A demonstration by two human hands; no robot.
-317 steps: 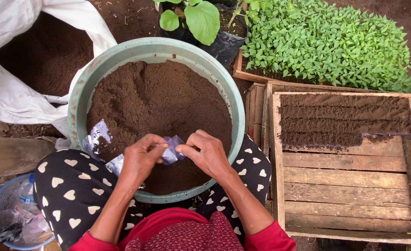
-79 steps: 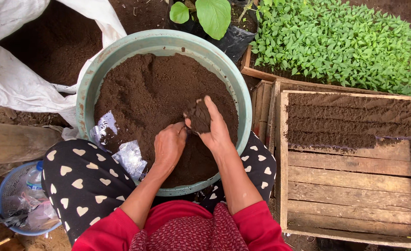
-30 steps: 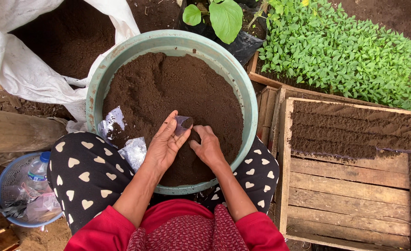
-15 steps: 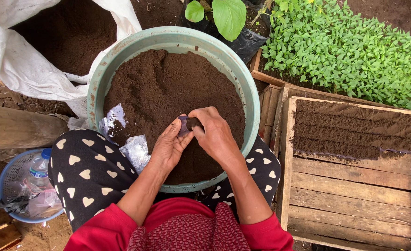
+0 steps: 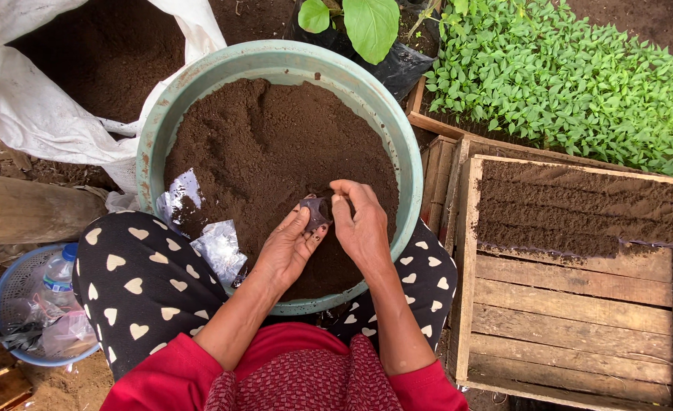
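In the centre of the frame, over the round green plastic basin [image 5: 148, 144] of dark soil, the left hand [image 5: 287, 247] grasps a small soil-filled plastic pouch [image 5: 315, 210] upright in its fingertips, while the right hand [image 5: 361, 224], fingers curled, touches its open top from the right.

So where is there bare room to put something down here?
The bare slats of the wooden crate, below its packed soil rows, are free. The basin is full of soil, and both hands, left and right, crowd its near side around a small bag.
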